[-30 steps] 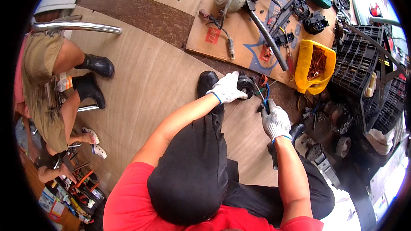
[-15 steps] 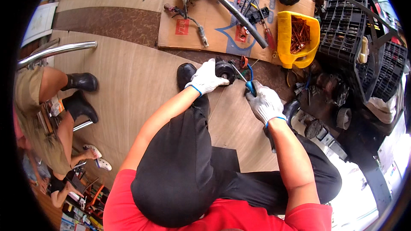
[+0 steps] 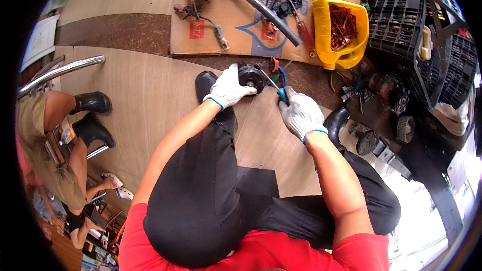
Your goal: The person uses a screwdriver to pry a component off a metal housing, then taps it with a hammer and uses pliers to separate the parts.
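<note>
My left hand [image 3: 226,88], in a white glove, grips a black round mechanical part [image 3: 250,79] beside my left boot. My right hand [image 3: 298,110], also gloved, is closed on the blue handle of a screwdriver [image 3: 282,95], whose metal shaft points up-left to the part's right side; I cannot make out whether the tip touches it. An orange component [image 3: 274,63] with a blue wire lies just right of the part's top.
Cardboard [image 3: 186,40] ahead bears metal parts, wiring and tools. A yellow cut container [image 3: 340,32] of copper-coloured pieces stands right of it, beside black crates [image 3: 394,20]. Loose parts [image 3: 391,95] lie right. At left, other people's legs [image 3: 60,110] surround chrome tubing [image 3: 75,68].
The view has shifted, so the floor and cardboard appear higher and farther left. My right hand has moved slightly up relative to my left, with the screwdriver at a more slanted angle.
</note>
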`<control>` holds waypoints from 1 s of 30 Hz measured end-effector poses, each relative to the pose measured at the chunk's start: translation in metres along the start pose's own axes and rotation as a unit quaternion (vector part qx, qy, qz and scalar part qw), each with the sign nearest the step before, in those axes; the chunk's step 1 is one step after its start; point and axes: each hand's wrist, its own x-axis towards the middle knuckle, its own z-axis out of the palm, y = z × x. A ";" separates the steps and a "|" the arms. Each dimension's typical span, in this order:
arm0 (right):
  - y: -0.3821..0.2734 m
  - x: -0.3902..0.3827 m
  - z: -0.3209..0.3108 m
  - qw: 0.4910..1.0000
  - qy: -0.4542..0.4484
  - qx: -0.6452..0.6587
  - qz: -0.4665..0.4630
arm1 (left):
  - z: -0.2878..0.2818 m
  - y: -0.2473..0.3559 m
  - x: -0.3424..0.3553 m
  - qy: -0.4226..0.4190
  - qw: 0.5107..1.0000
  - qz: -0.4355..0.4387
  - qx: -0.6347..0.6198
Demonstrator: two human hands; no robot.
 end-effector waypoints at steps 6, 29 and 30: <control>-0.003 -0.001 -0.012 0.999 -0.022 0.017 0.016 | 0.008 -0.008 0.003 0.014 1.000 0.020 -0.006; -0.018 0.018 -0.027 0.997 -0.051 -0.059 0.014 | -0.003 -0.003 0.011 -0.050 0.998 -0.028 0.007; -0.021 0.023 -0.029 0.996 -0.059 -0.065 0.020 | -0.001 -0.007 0.012 -0.049 0.999 -0.020 0.013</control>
